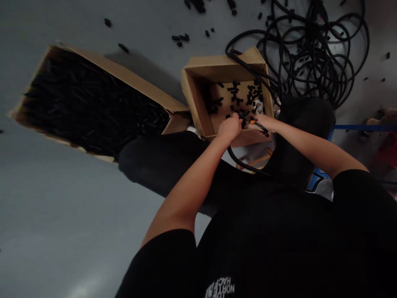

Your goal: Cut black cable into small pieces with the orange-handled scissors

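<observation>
Head view: left hand (229, 129) and right hand (263, 123) pinch black tubing (256, 123) inside a cardboard box's (198, 101) rim.

Dim flat light, soft shadow beside the cardboard box (225, 68).

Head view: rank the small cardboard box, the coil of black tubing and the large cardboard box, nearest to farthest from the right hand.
From the right hand:
1. small cardboard box: directly beneath the hand.
2. coil of black tubing: just beyond, on the floor to the right.
3. large cardboard box: farthest, on the floor to the left.
</observation>
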Motion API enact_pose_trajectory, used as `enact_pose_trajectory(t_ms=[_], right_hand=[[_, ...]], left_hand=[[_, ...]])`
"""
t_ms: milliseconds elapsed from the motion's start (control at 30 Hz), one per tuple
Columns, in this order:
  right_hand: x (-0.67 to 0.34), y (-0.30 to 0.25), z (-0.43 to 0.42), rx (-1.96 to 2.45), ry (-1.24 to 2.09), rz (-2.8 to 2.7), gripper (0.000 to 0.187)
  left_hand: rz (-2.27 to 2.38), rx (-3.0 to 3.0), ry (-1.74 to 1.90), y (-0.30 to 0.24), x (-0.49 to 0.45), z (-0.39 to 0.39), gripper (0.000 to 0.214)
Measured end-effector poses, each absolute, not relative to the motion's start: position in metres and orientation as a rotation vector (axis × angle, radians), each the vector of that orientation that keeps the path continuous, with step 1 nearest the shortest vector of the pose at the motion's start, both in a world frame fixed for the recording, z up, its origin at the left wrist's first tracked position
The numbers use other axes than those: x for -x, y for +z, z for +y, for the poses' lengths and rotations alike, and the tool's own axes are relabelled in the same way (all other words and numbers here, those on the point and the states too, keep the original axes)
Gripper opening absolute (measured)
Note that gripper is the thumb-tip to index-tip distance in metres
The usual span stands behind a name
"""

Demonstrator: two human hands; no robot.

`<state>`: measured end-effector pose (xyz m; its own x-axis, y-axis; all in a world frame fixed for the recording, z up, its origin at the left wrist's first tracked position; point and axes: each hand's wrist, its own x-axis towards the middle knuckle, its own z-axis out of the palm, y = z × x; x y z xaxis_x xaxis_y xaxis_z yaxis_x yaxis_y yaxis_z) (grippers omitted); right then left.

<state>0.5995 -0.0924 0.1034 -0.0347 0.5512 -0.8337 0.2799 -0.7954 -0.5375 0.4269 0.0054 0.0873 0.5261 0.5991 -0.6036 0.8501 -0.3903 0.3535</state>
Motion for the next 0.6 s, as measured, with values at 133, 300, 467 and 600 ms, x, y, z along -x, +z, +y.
enact_pose_trajectory(t_ms=[133, 300, 467, 600], right_hand=[[-0.593, 0.110, -0.088, 1.829, 2.039, -0.604, 0.053], [-0.588, 0.093, -0.075, 1.711, 2.069, -0.519, 0.057], [-0.590, 0.070, -0.070, 1.897, 1.801, -0.662, 0.049], [-0.600, 0.054, -0.069, 1.891, 1.722, -0.942, 0.048]], left_hand=[[1.025, -2.406, -0.855, 0.139, -0.438, -0.004, 0.042], [0.808, -2.526, -0.949, 0.166, -0.438, 0.008, 0.047], [0.938, -2.347, -0.933, 0.151, -0.435, 0.039, 0.045], [1.050, -2.195, -0.794, 0.124, -0.419, 0.062, 0.039]])
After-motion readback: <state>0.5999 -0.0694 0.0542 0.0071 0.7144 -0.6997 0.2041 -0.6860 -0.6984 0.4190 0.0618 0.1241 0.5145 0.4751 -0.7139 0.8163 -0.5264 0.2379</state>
